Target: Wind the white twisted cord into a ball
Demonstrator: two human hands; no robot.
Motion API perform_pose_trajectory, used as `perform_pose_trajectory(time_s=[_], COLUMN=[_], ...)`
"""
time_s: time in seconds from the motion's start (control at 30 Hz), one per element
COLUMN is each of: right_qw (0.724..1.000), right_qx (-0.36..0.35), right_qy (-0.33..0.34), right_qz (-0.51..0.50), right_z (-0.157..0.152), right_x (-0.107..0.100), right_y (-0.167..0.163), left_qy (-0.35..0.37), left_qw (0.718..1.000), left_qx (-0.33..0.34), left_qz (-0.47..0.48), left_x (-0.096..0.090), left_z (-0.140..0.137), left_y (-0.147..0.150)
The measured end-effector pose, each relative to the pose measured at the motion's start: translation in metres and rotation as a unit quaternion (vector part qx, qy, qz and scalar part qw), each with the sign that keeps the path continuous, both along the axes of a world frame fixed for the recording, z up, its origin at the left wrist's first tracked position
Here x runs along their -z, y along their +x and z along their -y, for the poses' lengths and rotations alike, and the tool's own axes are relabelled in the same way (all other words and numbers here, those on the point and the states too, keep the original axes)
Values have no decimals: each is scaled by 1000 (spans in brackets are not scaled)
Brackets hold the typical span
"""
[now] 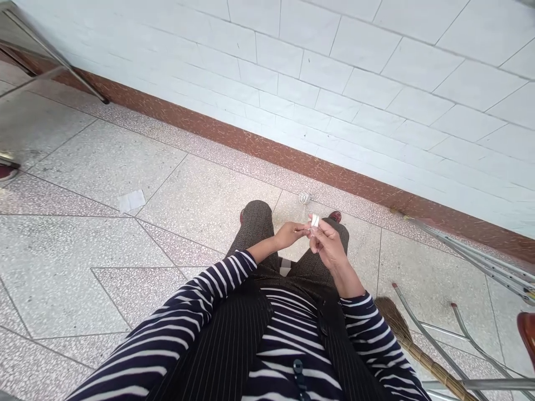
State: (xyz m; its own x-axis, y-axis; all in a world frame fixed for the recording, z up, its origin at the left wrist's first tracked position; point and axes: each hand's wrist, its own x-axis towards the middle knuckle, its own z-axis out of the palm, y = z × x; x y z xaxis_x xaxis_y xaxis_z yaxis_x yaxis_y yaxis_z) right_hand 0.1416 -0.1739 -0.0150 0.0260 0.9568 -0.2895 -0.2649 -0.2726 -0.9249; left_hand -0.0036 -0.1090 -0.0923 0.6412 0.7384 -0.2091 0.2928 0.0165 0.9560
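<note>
My right hand (328,245) is closed around a small white bundle (315,221) that looks wound with string; its exact kind is too small to make out. The fingertips of my left hand (289,235) are pinched together against it, close to my right fingers, on what looks like the white string. On the floor beyond my hands, near the wall, lies a ball of white string (305,197). A thin white strand seems to run from the ball to my fingers. Both hands are above my knees.
A white paper (131,201) lies on the floor to the left. At the right are a straw broom (430,362), metal chair legs (422,328) and metal poles (472,250) along the wall. A metal-framed table (54,53) stands upper left. The tiled wall (313,83) is ahead.
</note>
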Motion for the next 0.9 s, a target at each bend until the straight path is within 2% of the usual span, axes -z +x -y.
perform_pose_trajectory(time_s=[0.1, 0.2, 0.3, 0.4, 0.53, 0.67, 0.8, 0.9], right_qw=[992, 962, 952, 947, 946, 952, 970, 982], right_qx=[36, 10, -60, -127, -171, -172, -156, -122], right_qy=[29, 20, 2, -8, -18, -23, -7, 19], right_qz=[121, 271, 299, 294, 277, 254, 186, 142], right_z=[-9, -12, -2, 11, 16, 13, 15, 20], right_x=[7, 28, 49, 55, 42, 21, 0, -8], right_y=[15, 26, 21, 10, 5, 9, 6, -1], left_qy=[-36, -50, -13, 60, 99, 70, 42, 113], left_qw=[998, 996, 997, 994, 986, 988, 992, 991], left_qx=[49, 76, 78, 80, 109, 122, 100, 60], left_qz=[-9, 20, 11, -36, -83, -69, -70, -37], left_x=[-1, -9, -17, -24, -34, -40, -37, -36], left_z=[9, 8, -6, -25, -43, -59, -67, -52], left_y=[-11, -24, -29, -27, -21, -17, -20, -27])
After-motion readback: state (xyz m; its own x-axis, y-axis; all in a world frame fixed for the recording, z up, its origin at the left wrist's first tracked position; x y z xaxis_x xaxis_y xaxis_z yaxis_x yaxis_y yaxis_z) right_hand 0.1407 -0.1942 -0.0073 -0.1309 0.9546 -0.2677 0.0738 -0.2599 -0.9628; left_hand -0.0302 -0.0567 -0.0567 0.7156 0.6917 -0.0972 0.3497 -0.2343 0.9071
